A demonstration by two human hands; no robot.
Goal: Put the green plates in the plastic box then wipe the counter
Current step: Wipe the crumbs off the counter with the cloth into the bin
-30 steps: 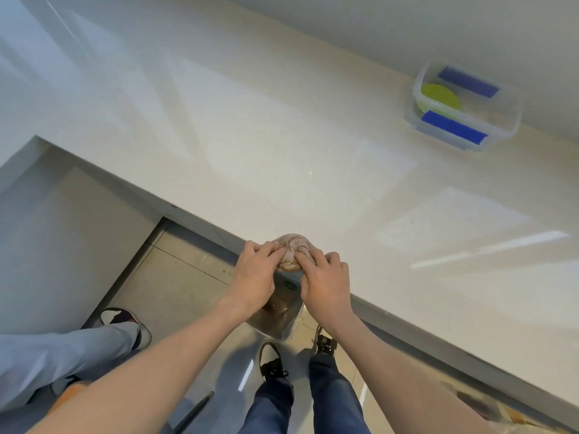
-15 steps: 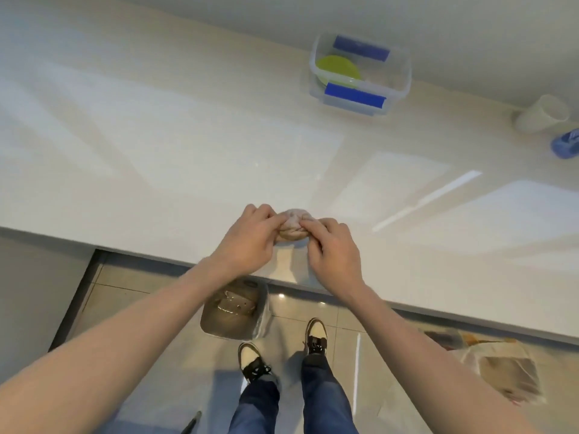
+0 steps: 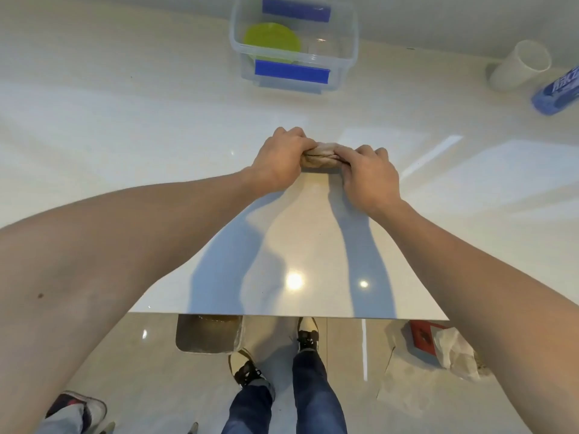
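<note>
A clear plastic box [image 3: 349, 48] with blue clip handles stands at the back of the white counter [image 3: 125, 126]. Green plates [image 3: 272, 42] lie inside it at its left side. A bunched beige cloth [image 3: 320, 157] rests on the counter in the middle. My left hand [image 3: 279, 162] grips its left end and my right hand [image 3: 368, 175] grips its right end, both pressed down on the counter.
A white cup [image 3: 520, 68] lies on its side at the back right, with a blue bottle [image 3: 557, 92] beside it. Below the counter edge stand a bin [image 3: 208, 335], my feet, another person's shoe [image 3: 78, 408] and some paper rubbish [image 3: 451, 349].
Both hands have carried the cloth from the counter's front edge further in towards the plastic box. The view has swung so that the box now sits straight ahead.
</note>
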